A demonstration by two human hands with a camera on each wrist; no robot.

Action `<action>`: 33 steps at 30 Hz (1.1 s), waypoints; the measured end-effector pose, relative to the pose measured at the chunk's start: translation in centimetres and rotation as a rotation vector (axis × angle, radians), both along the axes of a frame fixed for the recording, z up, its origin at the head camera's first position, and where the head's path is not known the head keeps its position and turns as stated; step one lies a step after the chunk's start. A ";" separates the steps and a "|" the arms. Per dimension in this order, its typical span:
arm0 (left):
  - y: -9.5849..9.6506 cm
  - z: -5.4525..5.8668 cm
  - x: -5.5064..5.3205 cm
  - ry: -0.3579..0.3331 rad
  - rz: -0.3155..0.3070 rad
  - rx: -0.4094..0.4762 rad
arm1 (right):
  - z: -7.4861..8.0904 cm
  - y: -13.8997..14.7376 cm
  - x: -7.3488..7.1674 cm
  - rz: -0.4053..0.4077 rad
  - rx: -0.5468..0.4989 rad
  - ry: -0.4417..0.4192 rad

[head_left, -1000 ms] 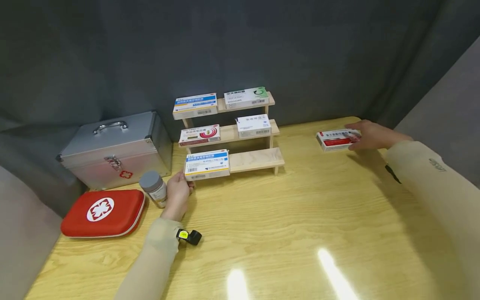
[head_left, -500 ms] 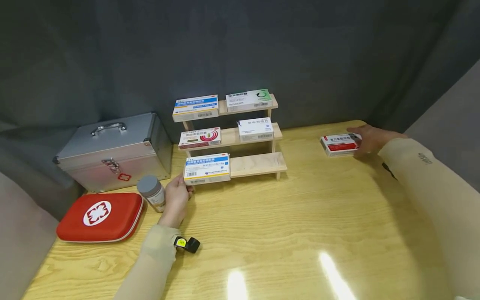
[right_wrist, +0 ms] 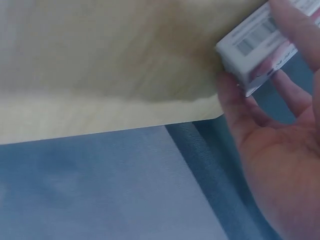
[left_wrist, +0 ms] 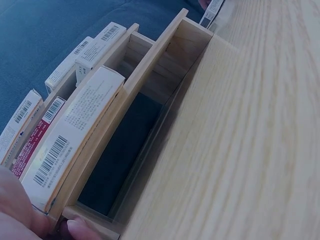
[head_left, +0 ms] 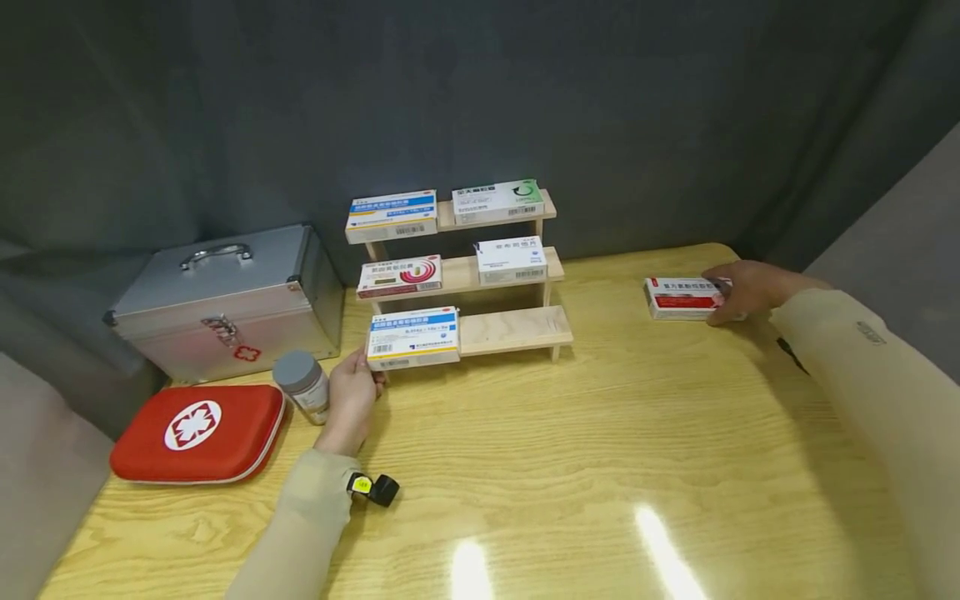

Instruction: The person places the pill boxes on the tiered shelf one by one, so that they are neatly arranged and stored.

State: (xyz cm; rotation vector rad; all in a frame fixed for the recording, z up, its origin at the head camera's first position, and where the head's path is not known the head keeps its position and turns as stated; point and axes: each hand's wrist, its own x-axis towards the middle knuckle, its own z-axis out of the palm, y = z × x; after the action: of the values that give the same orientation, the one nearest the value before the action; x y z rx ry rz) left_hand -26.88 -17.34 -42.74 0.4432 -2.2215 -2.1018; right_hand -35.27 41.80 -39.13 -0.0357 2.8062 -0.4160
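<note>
My left hand (head_left: 352, 393) grips the left end of the lowest step of a three-step wooden rack (head_left: 517, 327). Its thumb lies beside a blue-and-white medicine box (head_left: 414, 335) on that step; in the left wrist view, fingertips (left_wrist: 82, 229) show at the rack's end support. At the far right of the table, my right hand (head_left: 756, 290) holds a red-and-white medicine box (head_left: 681, 298) by its right end. The right wrist view has thumb and fingers on either side of this box (right_wrist: 250, 47), close over the tabletop near its edge.
Several more medicine boxes lie on the upper steps, among them a green-and-white one (head_left: 497, 202) and a pink-and-white one (head_left: 400, 275). Left of the rack stand a grey-lidded bottle (head_left: 302, 383), a red first-aid case (head_left: 198, 433) and a silver metal case (head_left: 225, 292). A dark curtain (head_left: 450, 100) hangs behind.
My right hand has turned the red-and-white box so its long side faces me more squarely, shifting it slightly right. My left hand keeps its place on the rack; the head view tilted slightly.
</note>
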 end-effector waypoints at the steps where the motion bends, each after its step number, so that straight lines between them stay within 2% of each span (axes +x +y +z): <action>1: -0.1 0.0 0.0 0.003 0.000 0.001 | 0.0 -0.1 0.3 0.016 0.003 0.014; 6: 0.1 -0.3 -0.3 0.011 -0.007 0.024 | 0.6 -0.3 2.8 0.082 0.031 0.093; 10: 0.2 -0.5 -0.4 0.014 0.004 0.033 | 1.7 -1.4 4.9 0.094 -0.007 0.131; 17: -0.2 -0.4 -0.2 0.034 0.015 0.044 | 4.0 -6.2 8.4 0.168 -0.045 0.261; 21: -0.2 -0.4 -0.2 0.034 0.015 0.043 | 4.5 -9.5 9.9 0.223 -0.079 0.345; 24: -0.2 -0.4 -0.2 0.035 0.016 0.052 | 4.6 -11.9 10.5 0.258 -0.102 0.377; 27: -0.2 -0.4 -0.1 0.034 0.015 0.053 | 4.5 -14.3 10.8 0.268 -0.135 0.363; 33: -0.2 -0.2 0.2 0.030 0.000 0.041 | 4.1 -18.3 10.3 0.275 -0.188 0.363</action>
State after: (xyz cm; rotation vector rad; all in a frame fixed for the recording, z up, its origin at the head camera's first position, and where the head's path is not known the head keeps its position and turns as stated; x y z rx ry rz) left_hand -26.66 -17.55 -42.99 0.4103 -2.1661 -2.1429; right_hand -25.01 23.50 -35.01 -0.5859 3.0364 -0.6591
